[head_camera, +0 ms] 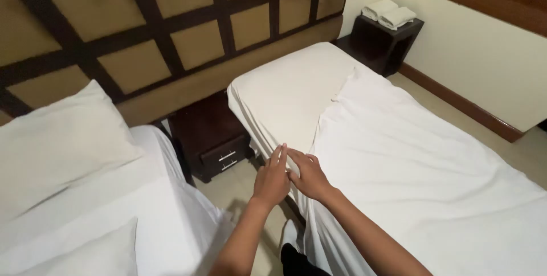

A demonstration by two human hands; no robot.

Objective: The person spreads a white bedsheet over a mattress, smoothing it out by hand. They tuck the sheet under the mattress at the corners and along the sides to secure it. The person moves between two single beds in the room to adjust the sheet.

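Left hand: my left hand (271, 178) is held flat with its fingers straight and close together, at the near side edge of the bed on the right; its fingertips touch the loose white top sheet (421, 162), and I see nothing pinched in it
Right hand: my right hand (309, 176) lies just beside the left and touches it at the fingers; its fingers are bent down onto the same sheet edge, and I cannot tell whether they pinch the cloth or only press on it
Top sheet: it covers most of the right bed, wrinkled, with its upper edge running slantwise, and it hangs over the near side under both hands
Mattress: the cream fitted cover of the right mattress (285, 91) shows bare at the head end, above the slanting sheet edge
Left bed: a second bed in white linen (142, 207) stands well apart across a narrow aisle, bearing a plump white pillow (62, 139)
Nightstand: a dark wooden nightstand with two drawers (211, 136) sits between the two beds, against the wall
Headboard: a dark wooden grid headboard with tan padded panels (137, 65) spans behind both beds
Corner table: a small dark side table (383, 43) in the far corner carries folded white towels (389, 14)
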